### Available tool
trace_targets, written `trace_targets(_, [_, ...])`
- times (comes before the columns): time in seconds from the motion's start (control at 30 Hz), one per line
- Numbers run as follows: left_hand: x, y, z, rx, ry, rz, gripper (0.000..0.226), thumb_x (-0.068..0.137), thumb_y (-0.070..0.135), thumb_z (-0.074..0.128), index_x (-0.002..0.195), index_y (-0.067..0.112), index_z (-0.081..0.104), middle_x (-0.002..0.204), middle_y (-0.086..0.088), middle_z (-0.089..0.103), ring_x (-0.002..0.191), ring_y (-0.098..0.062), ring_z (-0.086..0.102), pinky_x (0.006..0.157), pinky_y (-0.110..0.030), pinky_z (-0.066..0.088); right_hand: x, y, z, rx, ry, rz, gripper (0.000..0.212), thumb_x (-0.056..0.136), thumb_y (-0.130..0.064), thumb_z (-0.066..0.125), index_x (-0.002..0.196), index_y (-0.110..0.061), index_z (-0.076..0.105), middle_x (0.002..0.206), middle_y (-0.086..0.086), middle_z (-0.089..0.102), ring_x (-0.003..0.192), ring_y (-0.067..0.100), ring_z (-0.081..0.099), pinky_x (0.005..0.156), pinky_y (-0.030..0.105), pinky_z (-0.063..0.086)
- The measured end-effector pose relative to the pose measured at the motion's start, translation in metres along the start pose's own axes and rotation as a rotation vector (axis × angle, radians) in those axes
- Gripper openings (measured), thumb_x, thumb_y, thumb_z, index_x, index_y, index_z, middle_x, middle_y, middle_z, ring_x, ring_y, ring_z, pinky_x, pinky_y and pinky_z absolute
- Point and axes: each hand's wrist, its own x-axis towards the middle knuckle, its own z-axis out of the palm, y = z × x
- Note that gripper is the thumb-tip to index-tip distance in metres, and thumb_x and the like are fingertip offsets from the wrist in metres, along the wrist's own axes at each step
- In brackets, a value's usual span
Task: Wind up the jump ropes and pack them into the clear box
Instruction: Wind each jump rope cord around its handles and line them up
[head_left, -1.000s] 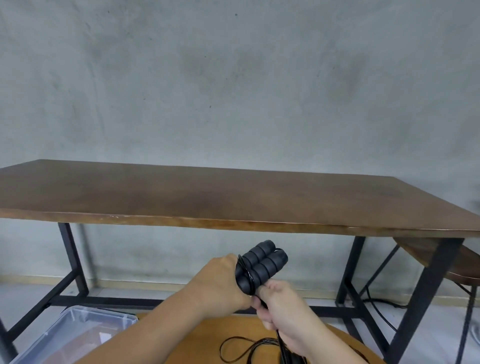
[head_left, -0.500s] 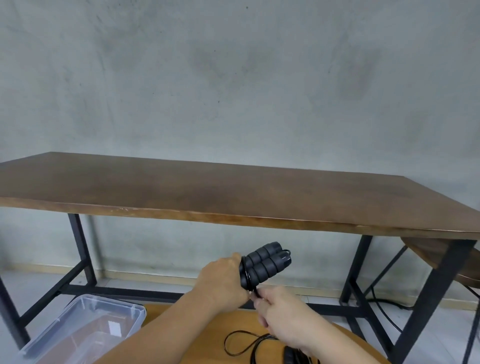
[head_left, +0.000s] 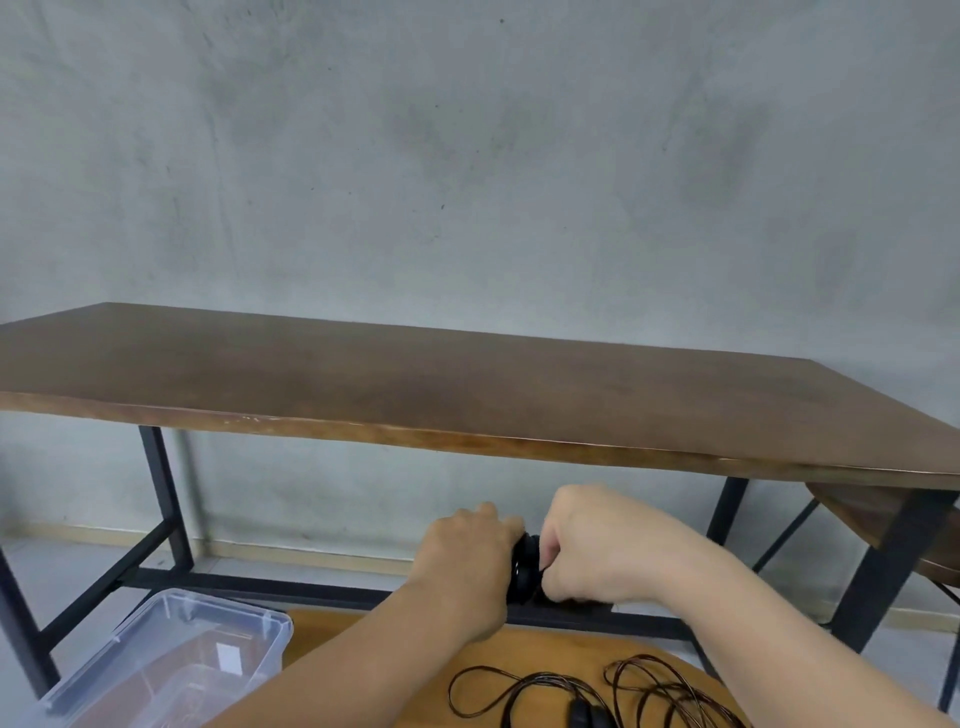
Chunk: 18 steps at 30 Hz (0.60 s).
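I am seeing both hands gripping the black ribbed jump-rope handles (head_left: 525, 570): left hand (head_left: 467, 558) and right hand (head_left: 597, 551) curling tight. Loose brown rope (head_left: 597, 691) is lying on the round wooden table (head_left: 363, 631), beside the clear plastic box (head_left: 171, 660).

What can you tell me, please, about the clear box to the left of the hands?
The clear box is a see-through plastic bin with a rimmed edge and small clips along its rim. It sits open, without a lid, low at the bottom left beside the round wooden surface, cut off by the picture's edge. Neither hand touches it, and no rope shows inside.
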Motion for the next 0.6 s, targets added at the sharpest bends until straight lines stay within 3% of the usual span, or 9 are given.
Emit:
trace_targets(0.1, [-0.006, 0.001, -0.006, -0.022, -0.004, 0.129, 0.047, 0.087, 0.018, 0.066, 0.128, 0.021, 0.044, 0.115, -0.005, 0.049, 0.102, -0.025, 0.053, 0.076, -0.032, 0.042, 0.012, 0.01, -0.02, 0.035, -0.027, -0.104, 0.01, 0.078, -0.028, 0.077, 0.086, -0.022, 0.079, 0.082, -0.008, 0.073, 0.078, 0.007, 0.065, 0.074, 0.028, 0.057])
trace_targets(0.2, [-0.013, -0.005, -0.014, -0.259, -0.019, 0.18, 0.031, 0.086, 0.016, 0.065, 0.108, 0.026, 0.046, 0.101, 0.001, 0.049, 0.09, -0.019, 0.048, 0.073, -0.027, 0.037, 0.022, 0.03, -0.031, 0.253, -0.077, -0.141, 0.014, 0.075, -0.033, 0.082, 0.085, -0.023, 0.08, 0.081, -0.01, 0.074, 0.078, 0.003, 0.064, 0.077, 0.027, 0.054])
trace_targets(0.33, [-0.015, -0.017, -0.017, -0.545, -0.059, 0.266, 0.032, 0.081, 0.015, 0.067, 0.09, 0.036, 0.044, 0.089, 0.011, 0.048, 0.084, -0.016, 0.053, 0.067, -0.021, 0.037, 0.027, 0.053, -0.016, 0.612, -0.131, -0.162, 0.011, 0.081, -0.024, 0.078, 0.089, -0.015, 0.077, 0.068, -0.011, 0.068, 0.062, 0.001, 0.057, 0.057, 0.018, 0.045])
trace_targets(0.47, [-0.018, -0.021, -0.021, -0.806, -0.093, 0.277, 0.034, 0.076, 0.008, 0.069, 0.081, 0.035, 0.05, 0.08, 0.012, 0.055, 0.073, -0.004, 0.056, 0.06, -0.01, 0.038, 0.035, 0.07, 0.005, 0.979, -0.198, -0.207, 0.013, 0.081, -0.023, 0.073, 0.09, -0.014, 0.074, 0.086, 0.002, 0.072, 0.078, 0.012, 0.068, 0.068, 0.025, 0.054])
trace_targets(0.6, [-0.012, -0.025, -0.021, -0.975, -0.141, 0.225, 0.037, 0.067, -0.003, 0.07, 0.081, 0.027, 0.052, 0.072, 0.009, 0.054, 0.063, -0.004, 0.051, 0.054, -0.014, 0.039, 0.043, 0.079, 0.037, 1.537, -0.149, -0.139, 0.029, 0.06, -0.022, 0.09, 0.083, -0.008, 0.077, 0.082, 0.011, 0.069, 0.069, 0.02, 0.065, 0.062, 0.03, 0.054])
